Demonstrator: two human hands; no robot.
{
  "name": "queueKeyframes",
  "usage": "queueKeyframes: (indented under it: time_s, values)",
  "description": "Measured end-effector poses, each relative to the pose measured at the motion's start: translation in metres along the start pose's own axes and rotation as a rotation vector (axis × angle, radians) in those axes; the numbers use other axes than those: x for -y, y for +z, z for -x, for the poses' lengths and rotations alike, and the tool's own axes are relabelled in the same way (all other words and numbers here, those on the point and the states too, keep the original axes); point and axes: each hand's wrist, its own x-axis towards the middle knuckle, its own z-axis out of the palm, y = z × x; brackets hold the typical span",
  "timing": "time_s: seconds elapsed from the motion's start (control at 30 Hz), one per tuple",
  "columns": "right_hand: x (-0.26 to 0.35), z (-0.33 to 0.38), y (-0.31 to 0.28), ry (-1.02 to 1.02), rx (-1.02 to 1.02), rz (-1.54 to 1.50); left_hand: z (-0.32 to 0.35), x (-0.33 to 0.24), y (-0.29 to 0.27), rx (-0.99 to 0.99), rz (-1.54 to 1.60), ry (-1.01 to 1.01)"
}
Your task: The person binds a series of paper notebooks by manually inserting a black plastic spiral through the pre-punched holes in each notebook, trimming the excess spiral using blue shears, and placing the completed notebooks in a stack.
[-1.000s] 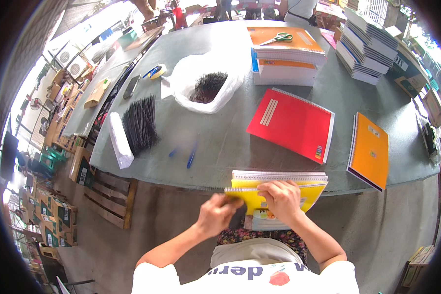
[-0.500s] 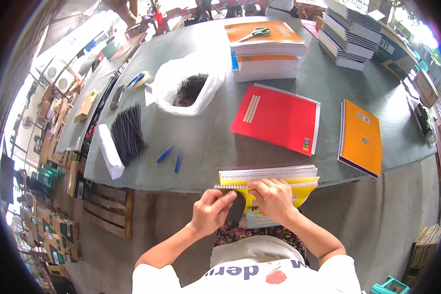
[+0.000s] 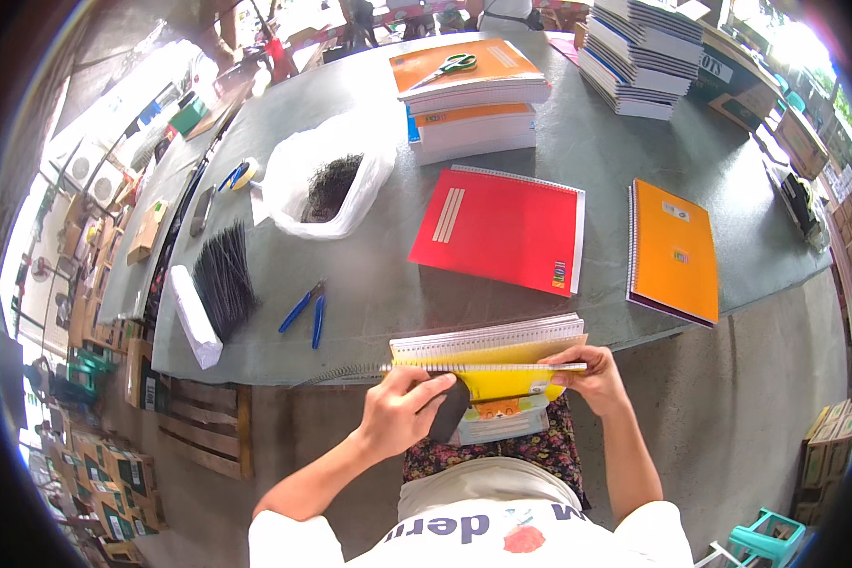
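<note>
A yellow notebook stands on its edge at the near side of the table, its punched edge facing up. A dark spiral wire runs along that edge and sticks out to the left, past my left hand. The fingers of this hand are closed on the wire at the notebook's left end, with a dark flat piece beside them. At the right end, my right hand pinches the notebook's top corner. White punched sheets with another yellow cover lie just behind it.
Beyond lie a red notebook and an orange one. Blue pliers, black wires, a white roll and a white bag are left. Scissors top a notebook stack; another stack stands far right.
My right hand has moved from the notebook's middle to its right end and now pinches the corner. The spiral wire now reaches along the edge. The view has shifted slightly.
</note>
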Motion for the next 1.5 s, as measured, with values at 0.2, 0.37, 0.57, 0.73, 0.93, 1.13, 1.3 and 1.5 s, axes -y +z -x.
queueKeyframes:
  time_s: [0.2,0.37,0.57,0.73,0.93,1.13,1.3,1.5]
  values:
    - [-0.035,0.001,0.010,-0.019,-0.104,-0.107,-0.011,-0.004,0.004,0.085,-0.113,0.064]
    - [-0.031,-0.005,0.016,0.005,-0.076,-0.131,-0.014,-0.007,0.008,-0.588,-0.233,-0.032]
    - [-0.032,-0.003,0.017,0.000,-0.069,-0.086,-0.017,-0.010,0.013,-0.441,-0.180,-0.048]
    - [-0.032,0.000,0.018,-0.016,-0.135,-0.065,-0.023,-0.014,0.018,-0.050,0.007,0.080]
    - [-0.030,0.002,0.019,0.012,-0.133,-0.124,-0.032,-0.026,0.023,0.203,0.057,-0.013]
    - [-0.025,0.001,0.018,0.046,-0.175,-0.148,-0.046,-0.027,0.032,0.148,-0.072,0.132]
    - [-0.021,0.001,0.012,0.135,-0.117,-0.246,-0.056,-0.030,0.034,-0.440,-0.150,-0.066]
    - [-0.021,0.002,0.010,0.164,-0.130,-0.170,-0.068,-0.044,0.045,-0.275,-0.067,0.069]
